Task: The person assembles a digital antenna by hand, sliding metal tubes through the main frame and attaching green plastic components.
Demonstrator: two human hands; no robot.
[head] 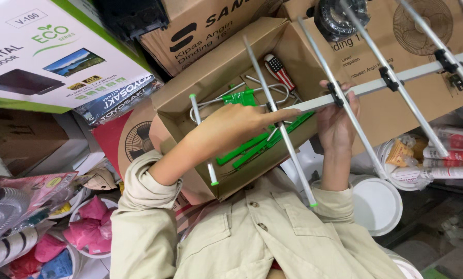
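Both hands grip light, stiff silver aluminium antenna boom (376, 85): left hand (241, 126) pinching its end, right hand (339, 121) wrapped behind; thin rods bend easily.

Antenna boom (396, 77) cut off rightward

Left hand (236, 126) on antenna boom (396, 77) (silver rods crossing), right hand (337, 121) gripping boom; open cardboard box (216, 67) beneath.
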